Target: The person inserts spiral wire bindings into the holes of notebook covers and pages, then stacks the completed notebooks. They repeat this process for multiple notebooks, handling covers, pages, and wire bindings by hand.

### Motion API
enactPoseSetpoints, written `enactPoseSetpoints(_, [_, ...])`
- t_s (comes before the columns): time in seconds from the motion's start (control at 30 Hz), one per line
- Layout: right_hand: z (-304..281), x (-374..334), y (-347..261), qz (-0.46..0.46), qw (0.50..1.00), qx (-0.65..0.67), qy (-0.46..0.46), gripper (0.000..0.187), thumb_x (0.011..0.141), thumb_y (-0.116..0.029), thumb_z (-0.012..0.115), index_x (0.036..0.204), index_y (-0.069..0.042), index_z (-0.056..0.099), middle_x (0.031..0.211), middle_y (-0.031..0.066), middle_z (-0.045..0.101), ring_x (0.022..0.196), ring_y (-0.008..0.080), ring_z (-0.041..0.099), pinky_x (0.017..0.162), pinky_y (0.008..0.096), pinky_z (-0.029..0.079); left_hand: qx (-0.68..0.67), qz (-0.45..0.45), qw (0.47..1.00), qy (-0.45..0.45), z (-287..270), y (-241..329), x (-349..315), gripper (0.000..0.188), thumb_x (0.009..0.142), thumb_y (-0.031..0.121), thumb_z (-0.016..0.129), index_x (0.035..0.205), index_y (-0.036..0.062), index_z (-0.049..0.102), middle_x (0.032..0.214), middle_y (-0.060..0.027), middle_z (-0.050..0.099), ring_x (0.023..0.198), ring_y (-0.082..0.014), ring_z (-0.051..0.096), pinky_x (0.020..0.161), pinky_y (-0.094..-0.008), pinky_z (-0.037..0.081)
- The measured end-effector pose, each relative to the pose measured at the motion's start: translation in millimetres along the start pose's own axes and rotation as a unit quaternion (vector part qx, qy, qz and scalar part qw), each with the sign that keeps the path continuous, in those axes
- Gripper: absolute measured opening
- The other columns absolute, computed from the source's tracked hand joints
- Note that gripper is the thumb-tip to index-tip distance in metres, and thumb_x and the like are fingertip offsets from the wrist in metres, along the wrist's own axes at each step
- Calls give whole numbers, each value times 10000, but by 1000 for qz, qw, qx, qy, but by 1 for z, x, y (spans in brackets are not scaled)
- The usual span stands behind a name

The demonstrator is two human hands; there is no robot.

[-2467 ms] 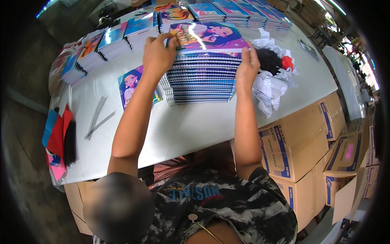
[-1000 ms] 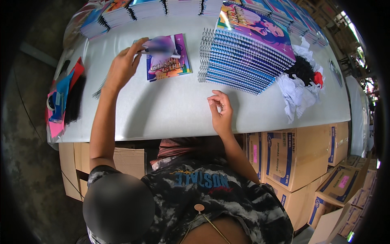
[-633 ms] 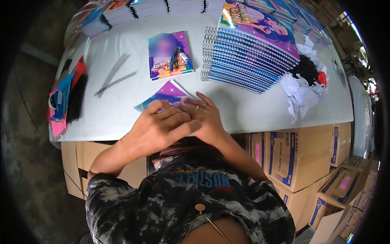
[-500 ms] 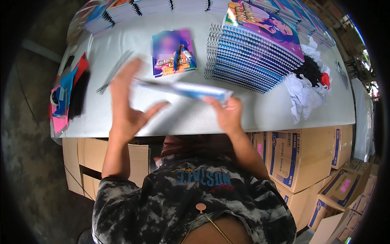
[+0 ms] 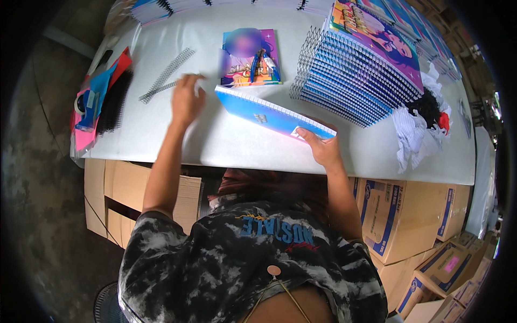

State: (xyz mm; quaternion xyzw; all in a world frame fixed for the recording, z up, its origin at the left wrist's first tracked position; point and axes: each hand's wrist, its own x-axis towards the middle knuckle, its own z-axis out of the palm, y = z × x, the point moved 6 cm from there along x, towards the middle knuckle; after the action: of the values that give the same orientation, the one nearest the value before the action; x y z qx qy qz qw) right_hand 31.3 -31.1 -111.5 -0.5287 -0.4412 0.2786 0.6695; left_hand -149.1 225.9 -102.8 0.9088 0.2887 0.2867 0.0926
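In my right hand (image 5: 324, 148) is an unbound notebook (image 5: 269, 116) with a blue-to-purple cover, tilted over the table, its long upper edge lined with punched holes. The thumb lies on the cover near the right end. My left hand (image 5: 188, 99), its fingers curled and slightly blurred, is closed on one end of a metal binding coil (image 5: 161, 90). Another binding coil (image 5: 175, 65) lies beside it, the two forming a V. Behind the held notebook rests a colourful notebook (image 5: 230, 70) with blue-handled pliers (image 5: 257, 65) on top.
A tall stack of coil-bound notebooks (image 5: 350, 81) stands at the right, beside crumpled striped cloth (image 5: 412, 134). A blue tape dispenser (image 5: 85, 110) and dark coils (image 5: 116, 102) lie at the left edge. More notebooks (image 5: 188, 8) line the back; cardboard boxes (image 5: 398, 215) sit below.
My left hand has come away from the notebook and onto the coils, which have spread into a V. My right hand has turned the notebook so its cover shows.
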Motion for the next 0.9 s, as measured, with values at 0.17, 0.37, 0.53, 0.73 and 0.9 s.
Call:
enactPoseSetpoints(0.17, [0,16,-12,-47,999,-10,15,252,824,-38,624,1063,37,602,946,59,655,842,94,577,771,227,464,18,-110,993,43,-21,-79,18,249,904,284,485,979,60,565,891,-193,606,808,-380,569,712,-430,453])
enactPoseSetpoints(0.37, [-5,20,-12,-38,999,3,30,255,827,-8,607,1077,38,600,1007,72,643,875,87,575,794,217,456,-107,-41,993,-3,-43,-17,30,294,919,334,476,967,63,580,746,-158,598,697,-323,582,638,-359,451])
enactPoseSetpoints(0.53, [-5,24,-13,-43,998,-20,43,267,808,-8,633,1068,41,603,994,82,644,866,93,583,794,225,461,-9,-89,987,-134,-13,-6,21,297,915,360,459,986,105,593,807,-150,619,780,-324,601,682,-376,456])
enactPoseSetpoints(0.73, [-5,19,-14,-46,998,-13,45,266,805,-5,635,1062,55,600,1003,86,641,875,98,581,801,233,459,-63,-33,888,454,-105,-34,32,144,877,166,574,934,38,607,761,-106,610,636,-195,572,618,-291,459])
enactPoseSetpoints(0.9, [-3,24,-13,-57,997,-17,52,255,808,-4,631,1055,52,606,1000,79,643,864,86,573,785,227,459,-238,-56,968,60,-66,14,34,284,935,286,485,931,31,609,693,45,437,599,-50,342,545,-189,309])
